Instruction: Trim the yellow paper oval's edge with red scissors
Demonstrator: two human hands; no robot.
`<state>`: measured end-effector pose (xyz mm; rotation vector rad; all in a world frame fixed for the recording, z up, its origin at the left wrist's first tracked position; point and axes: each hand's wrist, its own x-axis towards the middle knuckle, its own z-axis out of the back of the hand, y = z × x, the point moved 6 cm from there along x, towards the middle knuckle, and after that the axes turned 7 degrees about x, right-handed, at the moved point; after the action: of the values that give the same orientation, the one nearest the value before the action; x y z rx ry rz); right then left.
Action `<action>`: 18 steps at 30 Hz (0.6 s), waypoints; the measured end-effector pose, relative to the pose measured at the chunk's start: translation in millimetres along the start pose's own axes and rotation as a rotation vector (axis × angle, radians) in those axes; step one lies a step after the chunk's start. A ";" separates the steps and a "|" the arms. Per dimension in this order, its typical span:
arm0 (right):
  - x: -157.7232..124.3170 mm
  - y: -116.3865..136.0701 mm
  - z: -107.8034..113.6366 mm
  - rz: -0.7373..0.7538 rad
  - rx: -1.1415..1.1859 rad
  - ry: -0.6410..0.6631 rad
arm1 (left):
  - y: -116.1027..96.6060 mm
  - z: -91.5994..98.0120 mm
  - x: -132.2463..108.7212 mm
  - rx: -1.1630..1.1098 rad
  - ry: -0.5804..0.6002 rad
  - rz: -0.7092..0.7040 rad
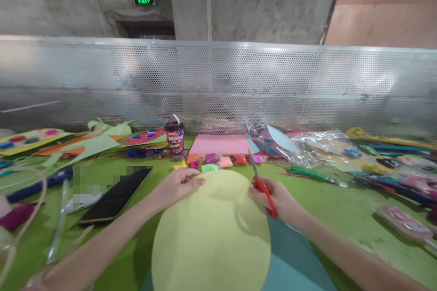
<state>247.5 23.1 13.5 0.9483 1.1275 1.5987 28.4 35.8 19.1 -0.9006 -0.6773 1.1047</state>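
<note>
A large round piece of pale yellow paper lies over a blue sheet in front of me. My left hand pinches its upper left edge between thumb and fingers. At the upper right edge, my right hand is closed around red-handled scissors, whose blades point up and away from me. The right thumb and fingers also come close to the yellow paper's rim; whether they grip it is not clear. Shadows of the right hand and scissors fall on the paper.
Small coloured clay packets line up beyond the paper, before a pink sheet. A drink cup with a straw stands behind left. A phone lies left, green-handled scissors right. A perforated metal panel closes the back.
</note>
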 end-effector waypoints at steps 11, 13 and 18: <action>2.6 3.0 30.4 0.152 0.111 -0.300 | 10.4 10.9 6.9 -0.118 -0.097 0.006; 0.9 4.4 28.8 0.134 0.071 -0.308 | 12.8 14.9 7.0 -0.070 -0.168 0.017; 2.4 -1.0 30.8 0.079 0.056 -0.229 | 16.4 22.5 6.7 -0.103 -0.256 0.033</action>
<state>275.7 32.9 21.4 1.1934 0.9907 1.4833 4.3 51.1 15.9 -0.8675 -0.9397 1.2365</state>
